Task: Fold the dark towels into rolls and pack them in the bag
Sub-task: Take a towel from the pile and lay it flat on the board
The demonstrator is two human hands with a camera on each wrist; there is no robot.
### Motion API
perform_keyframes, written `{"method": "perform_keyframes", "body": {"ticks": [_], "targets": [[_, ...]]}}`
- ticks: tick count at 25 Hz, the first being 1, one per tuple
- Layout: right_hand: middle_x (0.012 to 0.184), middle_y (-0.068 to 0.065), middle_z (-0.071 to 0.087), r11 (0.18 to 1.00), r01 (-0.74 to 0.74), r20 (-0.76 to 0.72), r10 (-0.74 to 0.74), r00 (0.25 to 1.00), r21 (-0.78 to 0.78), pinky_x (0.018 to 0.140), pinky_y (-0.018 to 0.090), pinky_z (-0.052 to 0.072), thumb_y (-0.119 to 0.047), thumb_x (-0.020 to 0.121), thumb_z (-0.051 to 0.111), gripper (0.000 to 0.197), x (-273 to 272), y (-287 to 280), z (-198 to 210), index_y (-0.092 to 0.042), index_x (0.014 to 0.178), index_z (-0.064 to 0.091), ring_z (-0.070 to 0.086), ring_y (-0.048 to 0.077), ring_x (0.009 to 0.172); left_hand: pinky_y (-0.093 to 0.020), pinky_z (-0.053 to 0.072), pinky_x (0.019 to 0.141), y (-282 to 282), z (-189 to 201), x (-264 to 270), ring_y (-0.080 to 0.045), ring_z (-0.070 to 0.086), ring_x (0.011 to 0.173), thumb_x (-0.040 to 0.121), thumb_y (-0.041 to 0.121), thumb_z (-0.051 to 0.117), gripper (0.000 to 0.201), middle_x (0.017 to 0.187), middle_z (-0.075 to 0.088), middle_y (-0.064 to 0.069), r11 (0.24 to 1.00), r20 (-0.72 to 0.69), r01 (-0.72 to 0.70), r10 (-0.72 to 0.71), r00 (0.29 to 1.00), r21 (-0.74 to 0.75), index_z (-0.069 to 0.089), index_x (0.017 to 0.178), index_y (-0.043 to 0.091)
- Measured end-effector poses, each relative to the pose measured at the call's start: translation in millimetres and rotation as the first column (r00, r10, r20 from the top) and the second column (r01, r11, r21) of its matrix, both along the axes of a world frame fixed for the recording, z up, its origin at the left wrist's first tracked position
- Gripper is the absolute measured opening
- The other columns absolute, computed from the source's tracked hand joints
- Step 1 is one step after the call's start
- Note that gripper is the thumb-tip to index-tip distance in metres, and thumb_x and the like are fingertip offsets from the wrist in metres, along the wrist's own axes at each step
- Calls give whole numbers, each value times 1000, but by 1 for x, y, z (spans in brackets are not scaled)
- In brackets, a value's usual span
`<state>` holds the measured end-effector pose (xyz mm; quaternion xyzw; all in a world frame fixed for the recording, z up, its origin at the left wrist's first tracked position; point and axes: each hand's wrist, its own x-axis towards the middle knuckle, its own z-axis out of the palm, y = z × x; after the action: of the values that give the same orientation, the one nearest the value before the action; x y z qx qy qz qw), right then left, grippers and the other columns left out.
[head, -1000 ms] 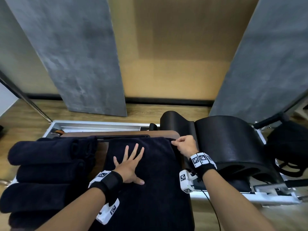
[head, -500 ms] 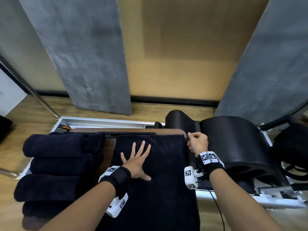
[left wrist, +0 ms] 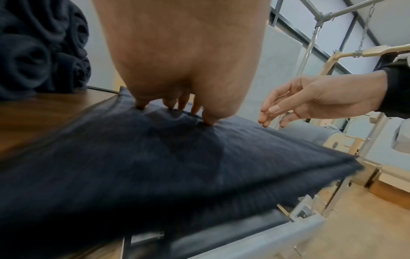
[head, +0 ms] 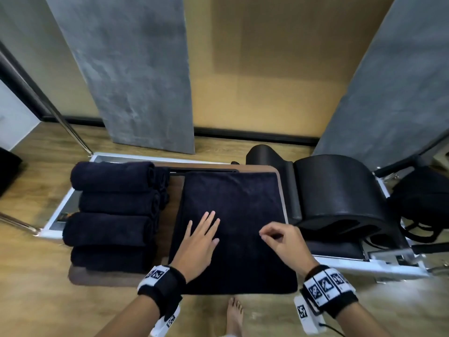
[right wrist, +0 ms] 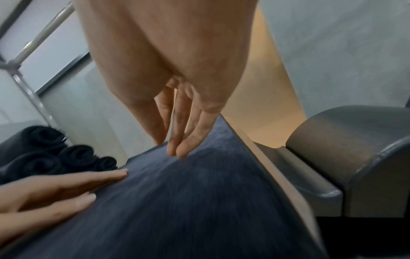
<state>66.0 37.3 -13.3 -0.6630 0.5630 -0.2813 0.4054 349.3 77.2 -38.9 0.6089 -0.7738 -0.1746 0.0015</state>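
A bare foot (head: 234,314) stands on the wood floor (head: 36,300) at the near edge of the scene, just in front of a dark towel (head: 233,227) spread flat over the brown table (head: 80,276). The left hand (head: 198,244) lies palm down on the near-left part of that towel, fingers (left wrist: 195,109) straight and slightly spread, the tips pressing small dents into the cloth; its grip is wide and holds nothing. Beside it, the right hand (head: 283,242) hovers over the towel's near-right part with fingers loosely curled, the thumb close to the forefinger, nothing between them (whether the fingertips (right wrist: 177,150) actually touch the cloth cannot be told from the wrist view). Both wrists carry black bands with white marker tags.

To the left of the flat towel, touching one another, rolled towels (head: 111,210) lie stacked in a row along the table's left side, their spiral ends facing the flat towel. To the right, just beside the table's edge, sits a black padded barrel (head: 340,190) on a white metal frame (head: 364,263). Farther right, a black bag (head: 422,203) rests with its straps hanging loose, well apart from the towels. Beyond everything, grey panels (head: 136,69) lean against a tan wall.
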Motion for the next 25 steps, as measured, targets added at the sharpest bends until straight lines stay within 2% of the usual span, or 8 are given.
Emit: {"method": "perform_keyframes", "body": {"ticks": [4,8,12,15,18,21,23,25], "targets": [[136,-17,67,986,-115,-222,86,971,-122,114,25,43,-27,90,82,30,-2,61,-11,-25,120,78,53,-2,135,-51,0,131,65,-12,8,-8,-24,159,106,73,17,77,175,-17,10,998,26,41,-40,999,-55,4,169,32],[168,-23,15,945,-326,-481,276,832,-20,129,32,4,-66,86,71,85,-1,95,-18,-36,158,39,-1,-2,158,-51,-3,129,96,-20,17,-13,-19,161,89,93,34,107,175,-18,7,997,36,46,-43,998,-67,-2,169,31],[172,-16,-17,927,-373,-700,252,668,-22,131,45,-4,-16,90,71,103,1,118,-25,-37,166,5,-17,9,159,-49,2,132,106,-19,32,-15,-26,159,98,25,64,102,171,-29,7,995,93,71,-65,994,-67,-10,167,34],[172,-17,-9,930,-367,-665,251,704,-37,131,39,-5,7,89,52,95,-2,126,-25,-37,165,14,-12,6,159,-42,-5,131,110,-12,41,-12,-19,160,101,3,52,84,174,-16,9,996,-40,84,-85,996,-33,12,169,33],[164,-13,37,949,-313,-433,266,861,-38,130,33,17,9,97,47,63,-8,127,-14,-28,147,57,26,5,155,-33,11,131,112,7,49,-8,17,160,104,0,48,58,170,27,9,1000,-249,-9,14,968,24,51,155,27],[108,-10,79,989,-142,-253,129,959,-34,101,38,54,-7,95,72,24,-20,108,14,-27,106,78,71,9,109,-37,57,91,102,37,53,-15,72,103,101,21,65,18,105,79,8,978,-372,-210,200,906,16,77,103,34],[88,-9,79,999,-53,-144,54,988,12,93,35,57,-18,88,84,9,-25,86,33,-26,89,80,73,5,95,-36,57,76,87,56,56,-9,70,83,94,33,77,10,80,75,13,952,-432,-304,281,857,16,76,84,34],[85,-5,79,999,26,-22,-25,999,27,91,32,57,-21,83,88,7,-27,60,48,-22,84,81,74,9,94,-35,57,79,66,70,56,-6,70,85,89,33,84,11,78,75,14,929,-532,-368,325,782,27,78,80,31]]}}
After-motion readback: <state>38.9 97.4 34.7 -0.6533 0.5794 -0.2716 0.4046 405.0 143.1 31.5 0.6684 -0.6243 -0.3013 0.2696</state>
